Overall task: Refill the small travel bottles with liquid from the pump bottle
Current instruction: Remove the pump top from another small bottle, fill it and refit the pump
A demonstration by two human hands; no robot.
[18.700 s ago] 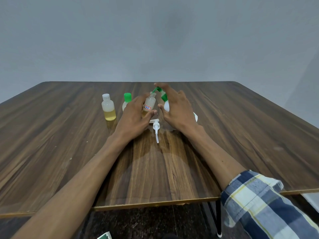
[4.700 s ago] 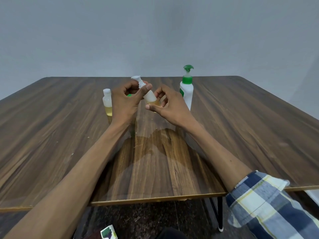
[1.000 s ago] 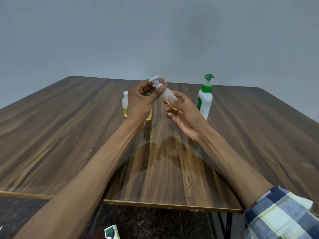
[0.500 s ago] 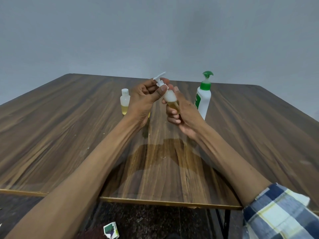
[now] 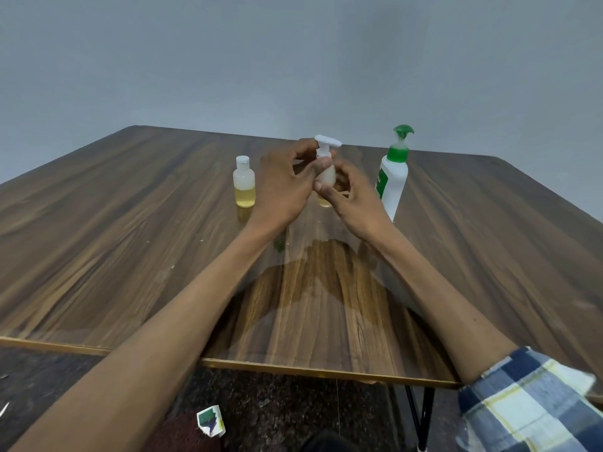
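**Two hands on one small bottle, pump head being fitted**

Two hands met over the middle of the bench (image 5: 137, 243). The right hand (image 5: 354, 197) curled around the body of a small travel bottle (image 5: 327, 177), holding it upright with its long axis near vertical and its base low, close to the wood; whether it touched I could not tell. The left hand (image 5: 284, 184) pinched the neck just under the white pump head (image 5: 327, 143), thumb and fingertips closed on it. So the cap sat directly above the right hand's grip, and any twist would turn about that vertical axis, with the left hand the nearer one to it.

To the left stood a capped small bottle (image 5: 244, 182), part full of yellow liquid. The green-topped pump bottle (image 5: 393, 181) stood upright just right of the right hand.
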